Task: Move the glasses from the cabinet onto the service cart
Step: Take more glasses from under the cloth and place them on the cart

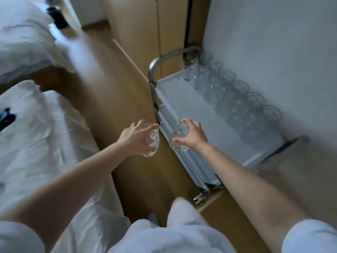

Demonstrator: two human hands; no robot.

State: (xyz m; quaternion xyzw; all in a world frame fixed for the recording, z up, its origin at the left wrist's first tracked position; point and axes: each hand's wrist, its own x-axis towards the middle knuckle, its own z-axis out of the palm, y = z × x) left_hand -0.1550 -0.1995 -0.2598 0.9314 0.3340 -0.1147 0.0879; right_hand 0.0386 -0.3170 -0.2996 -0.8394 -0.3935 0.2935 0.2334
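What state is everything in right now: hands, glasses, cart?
left hand: grips one glass, in the air beside the cart.
right hand: grips second glass, in the air at the cart's edge.
row of glasses: standing along the top shelf's wall side.
service cart: top shelf partly loaded, front strip bare.

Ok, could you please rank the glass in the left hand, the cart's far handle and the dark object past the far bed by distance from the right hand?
From the right hand:
1. Glass in the left hand, close on its left.
2. Cart's far handle, ahead.
3. Dark object, upper left.
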